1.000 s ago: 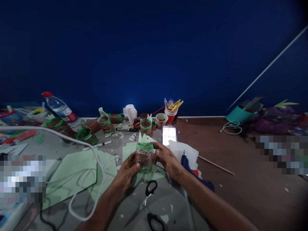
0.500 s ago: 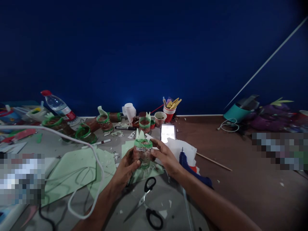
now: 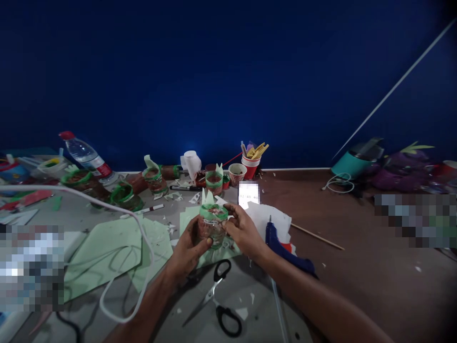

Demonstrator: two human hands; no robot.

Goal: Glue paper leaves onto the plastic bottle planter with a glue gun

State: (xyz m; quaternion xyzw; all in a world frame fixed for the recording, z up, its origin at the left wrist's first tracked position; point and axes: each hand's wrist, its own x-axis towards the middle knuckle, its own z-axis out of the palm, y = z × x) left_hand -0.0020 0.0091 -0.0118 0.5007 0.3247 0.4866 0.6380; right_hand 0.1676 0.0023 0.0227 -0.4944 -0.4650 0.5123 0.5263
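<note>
A small clear jar with a green rim and reddish-brown patches is held upright between my two hands. My left hand wraps its left side, the thumb across the lower front. At the right side, my right hand grips near the rim with thumb and fingers. White pointed paper pieces stand up at the jar's back edge. Pale green paper lies beneath. Black-handled scissors lie partly open in front, and a blue glue gun rests to the right of my right hand.
Similar green-rimmed jars stand behind. A plastic bottle leans at the back left. A white cable loops over green sheets. Red cups with tools, a lit screen and a wooden stick are farther right.
The jar has turned slightly in my hands and sits a little farther right. My right thumb and fingers have shifted along its upper right side. The screen's digits differ.
</note>
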